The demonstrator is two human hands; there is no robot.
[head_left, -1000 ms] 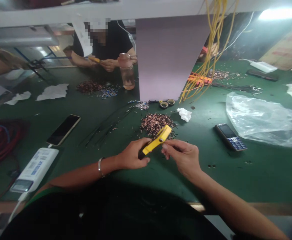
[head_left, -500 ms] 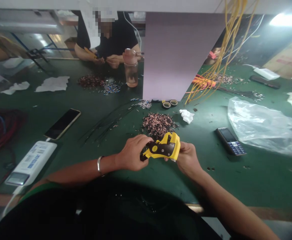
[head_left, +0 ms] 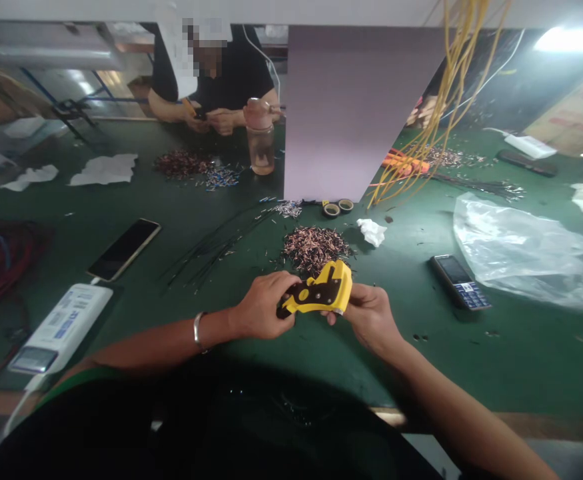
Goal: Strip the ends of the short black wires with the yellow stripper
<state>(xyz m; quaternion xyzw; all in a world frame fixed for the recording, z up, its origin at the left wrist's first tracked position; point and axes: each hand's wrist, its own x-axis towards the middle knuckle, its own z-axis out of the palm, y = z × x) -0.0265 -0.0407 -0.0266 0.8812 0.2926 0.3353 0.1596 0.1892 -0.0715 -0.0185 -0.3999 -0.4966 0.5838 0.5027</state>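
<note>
My left hand (head_left: 267,305) is wrapped round the black handles of a yellow and black hand tool (head_left: 321,293). The tool's wide yellow head points right, towards my right hand (head_left: 371,313). Those fingers are pinched together at the head, partly behind it; what they hold is too small to make out. Just beyond the tool lies a pile of short copper-coloured and black pieces (head_left: 315,248). Thin black wires (head_left: 211,247) are spread to the left of the pile, near some small silvery pieces (head_left: 287,209).
A smartphone (head_left: 125,249) and white power bank (head_left: 61,328) lie left. On the right are a keypad phone (head_left: 461,283), clear plastic bag (head_left: 526,253) and crumpled tissue (head_left: 371,232). Yellow wires (head_left: 451,87) hang beside a panel (head_left: 346,113). Across the table sits a person (head_left: 236,80) near a bottle (head_left: 262,143).
The tool has shifted slightly left and its head looks more closed. My right fingertips now show below the head. The hands of the person opposite have moved a little.
</note>
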